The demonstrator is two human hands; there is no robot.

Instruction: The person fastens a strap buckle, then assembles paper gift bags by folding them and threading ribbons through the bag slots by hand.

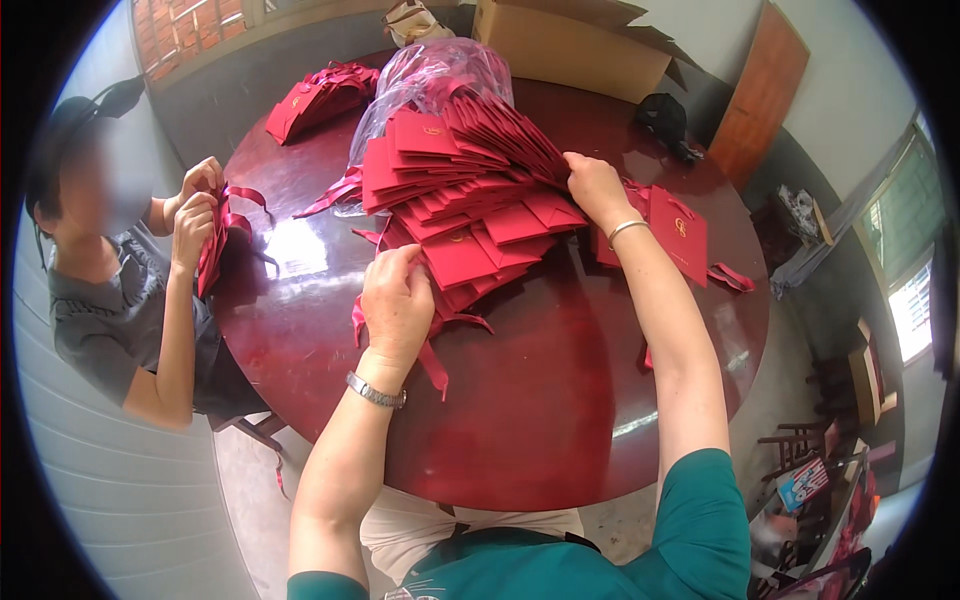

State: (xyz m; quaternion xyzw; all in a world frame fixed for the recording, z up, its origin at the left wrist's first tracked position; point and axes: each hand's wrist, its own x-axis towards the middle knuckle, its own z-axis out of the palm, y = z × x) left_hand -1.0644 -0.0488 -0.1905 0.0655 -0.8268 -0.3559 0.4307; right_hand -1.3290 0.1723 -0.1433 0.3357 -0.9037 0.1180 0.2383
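A big fanned pile of flat red paper gift bags (470, 210) with red ribbon handles lies across the middle of the table. At its near left edge, my left hand (396, 300) has its fingers curled and pinched against a bag. My right hand (597, 190) reaches to the pile's far right side, thumb and fingers closed on the bags' edges there. What exactly lies between the fingers of either hand is partly hidden. Under my right forearm, more red gift bags (680, 235) lie flat on the right.
The round dark-red table (510, 400) is glossy. Clear plastic wrap (440, 65) covers the pile's far end. Another bag stack (320, 100) sits far left. A co-worker (120, 270) at left handles a red bag. Behind stands a cardboard box (570, 50); a black bag (665, 125) lies far right.
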